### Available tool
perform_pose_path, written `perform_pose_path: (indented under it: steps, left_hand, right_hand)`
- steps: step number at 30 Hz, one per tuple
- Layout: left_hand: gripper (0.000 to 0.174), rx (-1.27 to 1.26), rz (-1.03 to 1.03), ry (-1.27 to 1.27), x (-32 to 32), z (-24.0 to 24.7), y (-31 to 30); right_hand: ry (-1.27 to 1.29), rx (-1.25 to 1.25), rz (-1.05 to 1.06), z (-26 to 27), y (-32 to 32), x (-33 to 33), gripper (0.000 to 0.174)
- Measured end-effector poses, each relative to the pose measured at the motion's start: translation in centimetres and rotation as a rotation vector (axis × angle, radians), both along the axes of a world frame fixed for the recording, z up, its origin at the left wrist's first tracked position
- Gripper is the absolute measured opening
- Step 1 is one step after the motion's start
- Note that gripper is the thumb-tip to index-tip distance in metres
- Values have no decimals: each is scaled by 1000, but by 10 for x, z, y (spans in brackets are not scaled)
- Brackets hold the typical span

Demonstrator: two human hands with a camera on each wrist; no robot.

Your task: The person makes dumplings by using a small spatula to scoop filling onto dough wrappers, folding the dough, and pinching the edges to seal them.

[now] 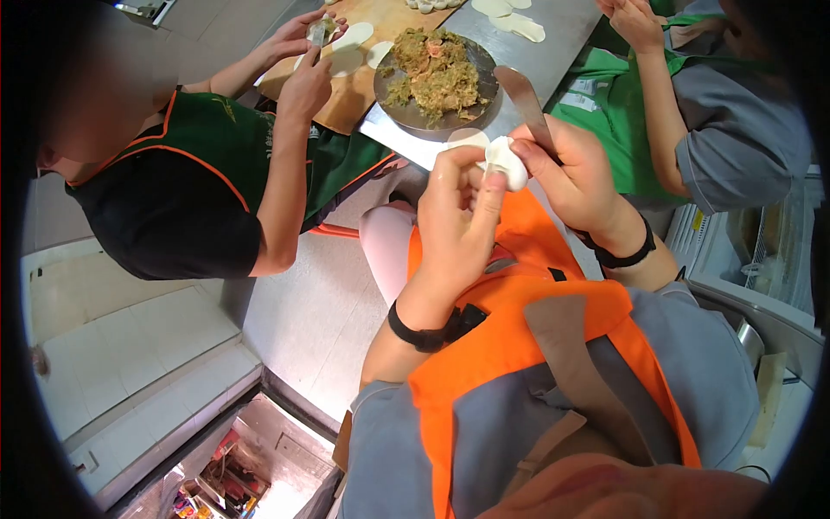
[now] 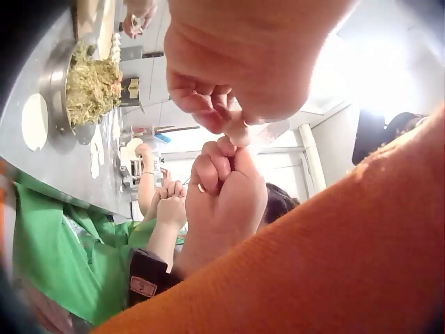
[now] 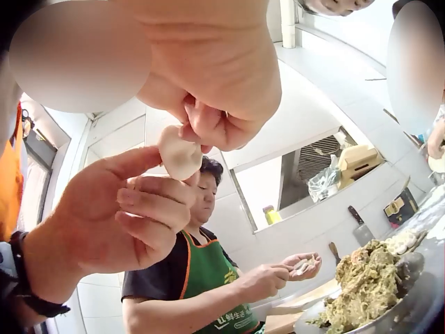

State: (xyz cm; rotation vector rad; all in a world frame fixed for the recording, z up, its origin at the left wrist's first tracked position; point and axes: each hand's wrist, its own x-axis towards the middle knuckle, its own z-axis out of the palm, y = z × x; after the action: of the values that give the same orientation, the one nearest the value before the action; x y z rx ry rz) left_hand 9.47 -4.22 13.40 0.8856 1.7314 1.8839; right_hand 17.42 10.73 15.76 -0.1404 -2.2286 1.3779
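Observation:
Both hands meet at a white folded dough wrapper (image 1: 506,164), held in the air before the orange apron. The left hand (image 1: 462,212) pinches its near side between thumb and fingers. At its far edge the right hand (image 1: 571,169) pinches with thumb and fingertip, while the same hand grips a flat metal spatula (image 1: 523,99) that points up and away. In the right wrist view the dough (image 3: 181,153) looks rounded and partly closed, its inside hidden. Beyond the hands, a round metal pan (image 1: 393,111) holds a greenish-brown chopped filling (image 1: 437,73).
A flat wrapper (image 1: 467,138) lies at the table's near edge, below the pan. More wrappers (image 1: 354,36) rest on a wooden board (image 1: 341,104) at the left. One person in a green apron (image 1: 207,147) works at the left, another (image 1: 605,112) at the right.

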Motion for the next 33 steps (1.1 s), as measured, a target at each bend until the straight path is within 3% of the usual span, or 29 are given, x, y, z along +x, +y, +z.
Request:
perform_pose_path:
  steps: [5, 7, 8, 11, 14, 16, 18, 20, 21, 28, 31, 33]
  left_hand:
    - [11, -33, -2, 44, -7, 1, 6]
    - [10, -71, 28, 157, -12, -5, 9]
    - [10, -82, 14, 115, -15, -7, 12]
    - [12, -68, -35, -64, -24, -13, 22]
    - [16, -10, -53, -304, -42, -41, 38]
    - [18, -50, -5, -395, -57, -84, 41]
    - [15, -242, 93, -322, -68, -121, 39]
    - [13, -395, 159, -183, -74, -156, 36]
    - [25, -404, 199, -134, -75, -172, 37]
    - [34, -577, 230, 161, -71, -156, 58]
    - [31, -549, 264, 219, -68, -157, 59]
    - [25, -532, 256, 365, -68, -156, 56]
  right_hand:
    - [-76, -108, 11, -3, 5, -3, 11]
    - [-89, -297, 47, -7, 6, -6, 11]
    - [-97, -393, 65, -9, 7, -9, 11]
    - [-252, -369, 100, -16, 26, -21, 16]
    - [-372, -74, 44, -31, 70, -53, 22]
    - [-268, -25, -18, -50, 107, -91, 23]
    - [-160, 233, -136, -84, 166, -140, 25]
    - [-211, 389, -182, -103, 212, -190, 23]
    - [-236, 460, -194, -110, 224, -212, 23]
    - [-366, 868, -252, -177, 264, -328, 19]
    - [-281, 922, -190, -214, 295, -342, 21]
    - [-313, 718, -218, -174, 264, -324, 21]
